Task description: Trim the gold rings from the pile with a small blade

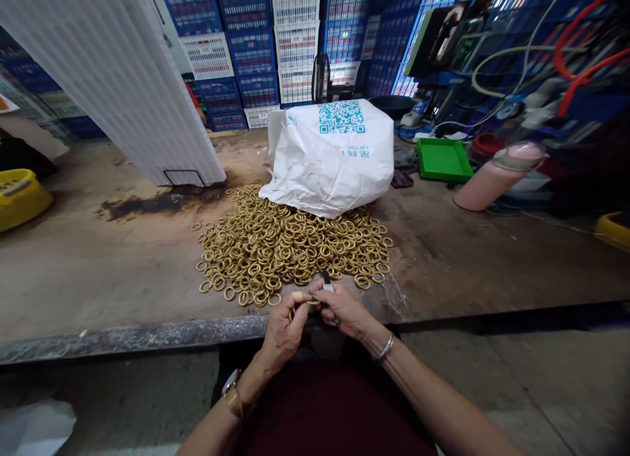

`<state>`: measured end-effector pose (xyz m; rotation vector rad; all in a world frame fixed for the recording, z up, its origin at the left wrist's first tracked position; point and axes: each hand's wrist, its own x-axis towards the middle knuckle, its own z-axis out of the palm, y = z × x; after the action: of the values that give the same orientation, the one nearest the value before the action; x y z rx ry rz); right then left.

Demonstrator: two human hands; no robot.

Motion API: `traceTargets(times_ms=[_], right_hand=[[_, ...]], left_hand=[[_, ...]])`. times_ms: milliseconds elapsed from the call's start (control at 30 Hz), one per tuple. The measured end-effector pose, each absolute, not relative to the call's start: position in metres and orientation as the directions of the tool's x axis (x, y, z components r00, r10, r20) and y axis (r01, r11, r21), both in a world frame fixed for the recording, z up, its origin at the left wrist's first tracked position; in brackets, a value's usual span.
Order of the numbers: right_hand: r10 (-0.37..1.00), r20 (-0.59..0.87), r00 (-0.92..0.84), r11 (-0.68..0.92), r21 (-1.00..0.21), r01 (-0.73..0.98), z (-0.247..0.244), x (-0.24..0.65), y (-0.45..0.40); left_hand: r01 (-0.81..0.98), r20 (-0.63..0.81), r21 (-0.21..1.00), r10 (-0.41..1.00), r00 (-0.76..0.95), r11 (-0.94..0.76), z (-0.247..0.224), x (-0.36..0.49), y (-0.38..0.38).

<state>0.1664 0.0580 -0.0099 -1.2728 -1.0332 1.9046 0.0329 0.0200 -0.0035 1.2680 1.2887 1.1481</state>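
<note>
- Head view, only one. Left hand (284, 328): thumb and index pinching a gold-coloured ring, the held ring (314, 303); another gold arc shows by the fingers, can't tell if same ring or a second.
- Right hand (344, 308): fingers closed around a small tool (327, 281), black tip up, grey below; type of tool unclear, working end hidden.
- Hands meet at the held ring, over the bench's near edge, just in front of the ring pile (280, 246).
- Pile spreads on the bench (98, 279); white sack (335, 154) lies over its far side, mouth direction hard to tell.
- Around: green tray (444, 159) and pink cylinder (489, 184) to the right, yellow tub (22, 207) far left, white ribbed panel (147, 102) left of sack, stacked crates (251, 56) behind.
- Risk: if the tool is sharp, a slip off the curved, narrow ring could nick the left thumb or index; both hands sit very close.
- Risk: a loose pinch would likely drop the ring past the edge into the lap or onto the floor.
- Risk: a forearm or knuckle brushing the front rings, e.g. the near ring (274, 299), could push them off.
- Risk: bumping the sack might send rings sliding, since they're heaped loose against it.
</note>
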Motion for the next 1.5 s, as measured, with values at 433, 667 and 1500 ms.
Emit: traceTargets(times_ms=[433,667,1500], right_hand=[[0.963,-0.114,-0.245,-0.035,-0.951,0.306,-0.018,0.165,0.061],[0.94,-0.217,-0.262,-0.156,-0.959,0.236,-0.015,0.165,0.059],[0.969,0.042,-0.243,0.237,-0.434,0.869,-0.023,0.184,0.056]], left_hand=[[-0.033,-0.306,0.951,0.95,0.065,0.309,-0.005,0.034,0.021],[-0.267,-0.406,0.851,0.889,0.21,0.452,0.002,0.033,0.02],[-0.393,-0.353,0.83,0.918,0.181,0.396,0.008,0.031,0.008]])
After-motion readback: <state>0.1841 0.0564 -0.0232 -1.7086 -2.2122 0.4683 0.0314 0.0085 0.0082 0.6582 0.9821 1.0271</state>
